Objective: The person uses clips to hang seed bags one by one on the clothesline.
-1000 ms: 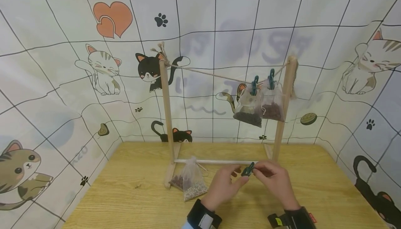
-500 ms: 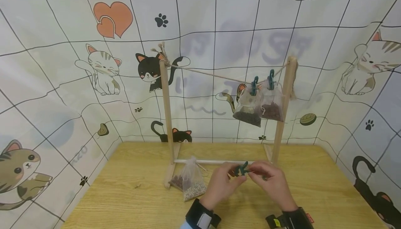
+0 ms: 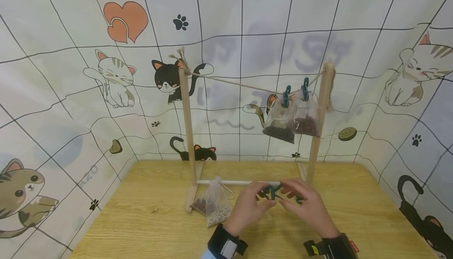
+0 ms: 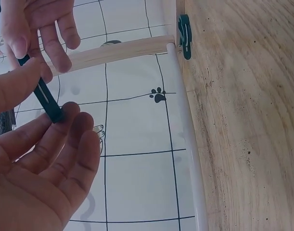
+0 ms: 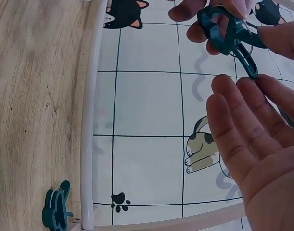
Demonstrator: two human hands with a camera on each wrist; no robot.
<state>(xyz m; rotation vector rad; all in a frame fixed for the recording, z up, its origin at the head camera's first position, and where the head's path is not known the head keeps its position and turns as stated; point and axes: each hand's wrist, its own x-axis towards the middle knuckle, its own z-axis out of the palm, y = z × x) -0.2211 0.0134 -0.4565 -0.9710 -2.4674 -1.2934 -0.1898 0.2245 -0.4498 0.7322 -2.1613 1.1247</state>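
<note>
"Where was the green clip (image 3: 273,193)?"

"In the lower part of the head view, right of centre, between the left hand (image 3: 247,204) and the right hand (image 3: 308,206)."

"Were both hands on it?"

"Yes. The left hand pinched one end between thumb and fingers; in the right wrist view, the right thumb and forefinger pressed the two handles, the other fingers extended."

"Any other clips nearby?"

"A spare clip (image 5: 57,211) lay on the table (image 5: 36,96), at the lower left of the right wrist view."

"And higher up?"

"Right of centre in the head view, two clips held a dark-filled bag (image 3: 280,130) and a reddish-filled bag (image 3: 307,119) on a sagging cord (image 3: 233,82), strung between the posts of a wooden frame (image 3: 187,121)."

"What was at the lower left?"

"Left of the hands, a pale-grained bag (image 3: 218,209) sat against a brownish-filled one (image 3: 199,206), near the left post's foot."
</note>
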